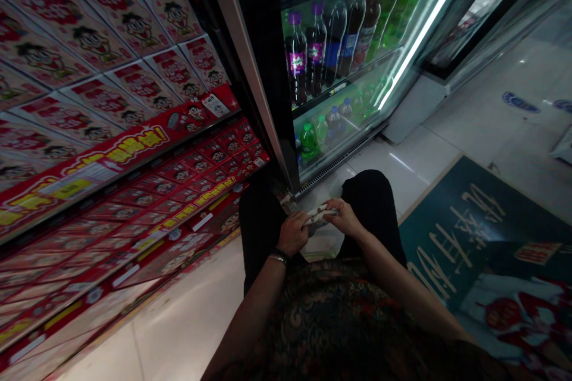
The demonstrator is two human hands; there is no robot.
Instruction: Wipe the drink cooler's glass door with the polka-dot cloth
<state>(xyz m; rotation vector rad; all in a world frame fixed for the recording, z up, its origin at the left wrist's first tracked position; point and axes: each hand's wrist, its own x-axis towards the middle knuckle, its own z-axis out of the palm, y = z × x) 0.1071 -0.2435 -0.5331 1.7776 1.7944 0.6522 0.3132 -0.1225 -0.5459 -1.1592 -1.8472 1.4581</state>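
I am seated or crouched low, knees in black trousers in front of me. My left hand (292,232) and my right hand (345,217) meet between my knees, both closed on a small flat white and dark packet (318,215). What the packet is cannot be made out. A bracelet sits on my left wrist.
Shelves packed with red and white boxes (111,149) fill the left. A lit glass-door drinks cooler (339,59) with bottles stands straight ahead. A teal floor mat (469,238) with white lettering lies on the right on pale tiled floor (187,321).
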